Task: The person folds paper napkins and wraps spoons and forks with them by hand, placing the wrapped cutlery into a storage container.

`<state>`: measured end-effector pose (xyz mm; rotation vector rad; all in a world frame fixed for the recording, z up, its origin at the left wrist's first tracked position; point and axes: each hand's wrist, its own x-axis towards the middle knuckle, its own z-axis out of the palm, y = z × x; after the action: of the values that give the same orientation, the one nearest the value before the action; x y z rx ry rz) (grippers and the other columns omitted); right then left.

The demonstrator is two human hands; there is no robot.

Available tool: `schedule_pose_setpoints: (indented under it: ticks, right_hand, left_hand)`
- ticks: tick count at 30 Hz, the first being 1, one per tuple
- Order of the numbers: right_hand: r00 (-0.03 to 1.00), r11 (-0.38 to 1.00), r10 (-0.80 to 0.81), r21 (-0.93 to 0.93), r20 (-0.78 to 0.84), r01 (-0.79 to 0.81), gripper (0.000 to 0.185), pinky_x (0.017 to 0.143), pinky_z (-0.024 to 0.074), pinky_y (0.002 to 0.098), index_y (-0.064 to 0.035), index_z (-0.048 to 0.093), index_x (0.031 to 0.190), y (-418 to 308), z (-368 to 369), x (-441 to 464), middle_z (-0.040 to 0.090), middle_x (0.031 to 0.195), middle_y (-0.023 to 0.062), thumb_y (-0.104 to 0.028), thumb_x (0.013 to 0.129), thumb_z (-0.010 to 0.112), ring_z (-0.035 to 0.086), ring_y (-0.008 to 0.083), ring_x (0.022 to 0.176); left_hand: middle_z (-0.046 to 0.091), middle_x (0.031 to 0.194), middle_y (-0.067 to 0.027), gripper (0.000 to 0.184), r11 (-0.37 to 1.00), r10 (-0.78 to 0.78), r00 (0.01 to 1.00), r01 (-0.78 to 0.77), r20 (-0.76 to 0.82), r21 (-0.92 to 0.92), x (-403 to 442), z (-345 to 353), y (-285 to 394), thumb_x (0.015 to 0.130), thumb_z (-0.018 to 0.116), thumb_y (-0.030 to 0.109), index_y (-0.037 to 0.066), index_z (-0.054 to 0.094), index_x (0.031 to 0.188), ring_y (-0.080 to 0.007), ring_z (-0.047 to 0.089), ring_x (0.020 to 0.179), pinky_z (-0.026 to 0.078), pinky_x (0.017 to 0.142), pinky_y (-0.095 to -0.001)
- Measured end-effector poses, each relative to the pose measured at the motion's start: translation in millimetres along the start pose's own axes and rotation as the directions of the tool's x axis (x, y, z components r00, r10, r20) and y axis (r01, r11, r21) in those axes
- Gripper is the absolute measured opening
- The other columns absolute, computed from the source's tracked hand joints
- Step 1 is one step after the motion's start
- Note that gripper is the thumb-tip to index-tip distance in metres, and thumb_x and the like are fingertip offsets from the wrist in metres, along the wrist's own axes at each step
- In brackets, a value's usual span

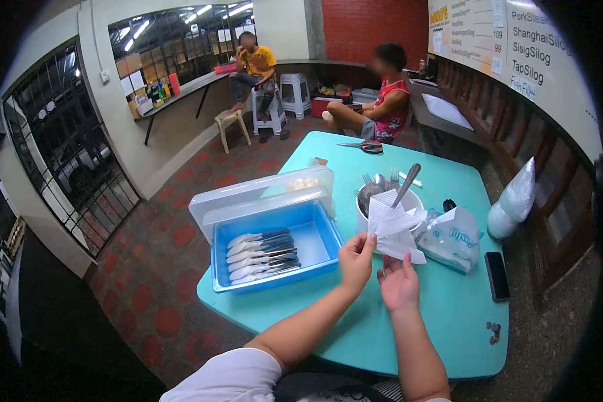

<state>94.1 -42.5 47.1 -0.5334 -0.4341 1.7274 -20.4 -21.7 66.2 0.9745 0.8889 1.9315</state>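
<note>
I have the left hand (357,263) pinching a white paper napkin (390,216) before the cutlery tub (362,220); the right hand (400,285) lies open, palm up, at its lower edge. Counter (449,328), left: blue box (319,231) with wrapped cutlery (261,257).
</note>
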Motion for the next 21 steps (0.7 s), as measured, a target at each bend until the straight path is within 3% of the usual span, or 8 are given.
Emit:
schedule_pose_setpoints:
  ticks: [7, 8, 10, 11, 13, 14, 17, 21]
  right_hand:
    - [0.975, 0.961, -0.213, 0.165, -0.068, 0.221, 0.032, 0.075, 0.0374, 0.0307, -0.0149, 0.056, 0.126, -40, -14, 3, 0.061, 0.111, -0.005, -0.027, 0.098, 0.047, 0.054, 0.0134, 0.096]
    - [0.905, 0.92, -0.391, -0.109, -0.168, 0.377, 0.032, 0.075, 0.0385, 0.0305, -0.0144, 0.058, 0.124, -43, -15, 2, 0.061, 0.107, -0.0031, -0.026, 0.096, 0.051, 0.055, 0.0145, 0.094]
    - [0.656, 0.593, -0.734, -0.638, -0.177, 0.491, 0.03, 0.076, 0.0406, 0.03, -0.0132, 0.063, 0.119, -54, -5, -6, 0.063, 0.098, 0.0009, -0.025, 0.091, 0.058, 0.057, 0.0167, 0.09]
    - [0.574, 0.206, -0.795, -0.802, 0.197, 0.56, 0.031, 0.077, 0.0411, 0.0316, -0.0122, 0.064, 0.116, -56, 3, -10, 0.063, 0.098, 0.0021, -0.022, 0.087, 0.061, 0.057, 0.0185, 0.09]
    - [0.403, -0.587, -0.412, -0.576, 0.817, 0.569, 0.032, 0.081, 0.042, 0.0347, -0.0102, 0.065, 0.111, -48, 27, -25, 0.062, 0.096, 0.0044, -0.017, 0.079, 0.068, 0.058, 0.0222, 0.09]
    - [0.448, -0.695, -0.235, -0.472, 0.863, 0.543, 0.041, 0.089, 0.0393, 0.0388, -0.0089, 0.064, 0.11, -45, 50, -36, 0.061, 0.101, 0.0063, -0.01, 0.07, 0.072, 0.056, 0.0252, 0.1]
    - [0.473, -0.807, -0.131, -0.371, 0.871, 0.46, 0.043, 0.09, 0.0373, 0.0412, -0.0126, 0.062, 0.115, -33, 55, -34, 0.06, 0.107, 0.002, -0.014, 0.073, 0.07, 0.056, 0.0209, 0.104]
    - [0.512, -0.833, -0.155, -0.39, 0.845, 0.391, 0.04, 0.093, 0.0338, 0.0469, -0.0186, 0.059, 0.114, -25, 31, -18, 0.056, 0.112, 0.0006, -0.015, 0.075, 0.068, 0.052, 0.0186, 0.111]
  left_hand:
    - [0.056, 0.069, 0.0052, 0.018, 0.996, 0.079, 0.993, -0.076, -0.093, 0.037, 19, -14, 15, 0.091, 0.065, 0.018, 0.0, 0.067, 0.092, -0.0013, 0.039, 0.053, 0.028, 0.046, -0.02]
    - [0.056, 0.069, 0.0052, 0.017, 0.997, 0.077, 0.991, -0.074, -0.106, 0.031, 22, -17, 15, 0.091, 0.065, 0.017, 0.0, 0.067, 0.091, -0.0015, 0.039, 0.053, 0.028, 0.046, -0.02]
    - [0.058, 0.07, 0.0037, 0.016, 0.998, 0.058, 0.992, -0.054, -0.11, 0.04, 25, -21, 13, 0.091, 0.065, 0.016, 0.0, 0.067, 0.09, -0.0015, 0.044, 0.056, 0.031, 0.048, -0.0191]
    - [0.059, 0.071, 0.0029, 0.017, 0.998, 0.052, 0.994, -0.048, -0.097, 0.043, 25, -21, 12, 0.091, 0.065, 0.016, -0.001, 0.066, 0.09, -0.002, 0.046, 0.058, 0.033, 0.05, -0.0191]
    - [0.061, 0.074, 0.0014, 0.017, 0.998, 0.029, 0.997, -0.026, -0.07, 0.054, 20, -19, 8, 0.091, 0.064, 0.015, -0.002, 0.066, 0.09, -0.0029, 0.05, 0.061, 0.037, 0.054, -0.0192]
    - [0.062, 0.074, 0.0009, 0.017, 0.997, 0.042, 0.997, -0.038, -0.061, 0.071, 17, -17, 9, 0.091, 0.064, 0.015, -0.002, 0.066, 0.09, -0.0034, 0.051, 0.063, 0.039, 0.054, -0.0197]
    - [0.063, 0.075, -0.0003, 0.018, 0.993, 0.035, 0.999, -0.033, -0.009, 0.114, 9, -10, 10, 0.092, 0.062, 0.014, -0.003, 0.065, 0.09, -0.0043, 0.054, 0.065, 0.042, 0.056, -0.0209]
    - [0.064, 0.073, -0.0009, 0.019, 0.988, -0.068, 0.996, 0.059, 0.059, 0.145, -3, -8, 3, 0.091, 0.062, 0.014, -0.003, 0.065, 0.085, -0.0044, 0.055, 0.064, 0.043, 0.057, -0.0211]
